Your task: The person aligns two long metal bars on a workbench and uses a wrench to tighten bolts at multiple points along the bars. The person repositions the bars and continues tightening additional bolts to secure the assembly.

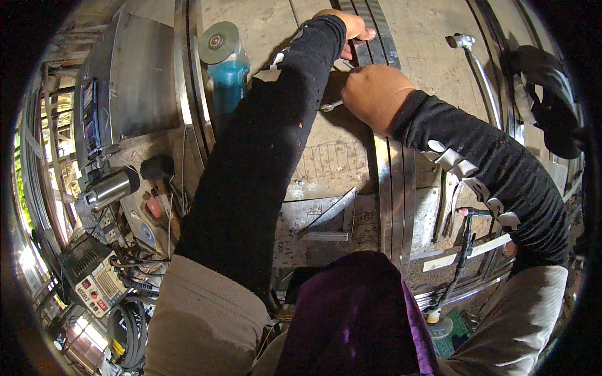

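Long shiny metal strips lie side by side, running from the far edge of the bench toward me. My left hand is at their far part, thumb over the top and a finger at the left side, closed on them. Closer to me, my right hand is closed beside and partly over the strips. A small silver wrench sticks out to the left of that fist; the rest of it is hidden by the hand. Another bit of bright metal shows between the two hands, its kind unclear.
A teal angle grinder stands left of my left sleeve, by another long metal bar. A hammer-like tool lies on the right. Nearer are a triangular metal piece and a torch; a welding machine stands lower left.
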`<control>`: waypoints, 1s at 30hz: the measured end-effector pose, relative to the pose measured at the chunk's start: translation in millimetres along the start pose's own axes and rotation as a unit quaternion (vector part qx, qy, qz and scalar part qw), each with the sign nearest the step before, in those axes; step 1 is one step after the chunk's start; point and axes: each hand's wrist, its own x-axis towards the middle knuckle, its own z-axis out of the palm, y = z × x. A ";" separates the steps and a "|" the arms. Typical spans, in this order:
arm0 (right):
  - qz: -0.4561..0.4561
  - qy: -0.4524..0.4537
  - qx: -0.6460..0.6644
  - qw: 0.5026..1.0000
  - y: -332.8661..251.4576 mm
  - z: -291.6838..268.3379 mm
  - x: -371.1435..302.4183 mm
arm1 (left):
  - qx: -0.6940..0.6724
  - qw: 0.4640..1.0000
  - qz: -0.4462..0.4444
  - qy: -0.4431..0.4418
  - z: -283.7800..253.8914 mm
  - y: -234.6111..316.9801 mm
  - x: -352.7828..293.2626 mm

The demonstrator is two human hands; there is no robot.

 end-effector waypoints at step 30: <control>0.022 0.081 -0.017 0.996 -2.9 9.5 -10.5 | 0.014 1.000 0.006 0.006 -6.6 -3.8 -4.0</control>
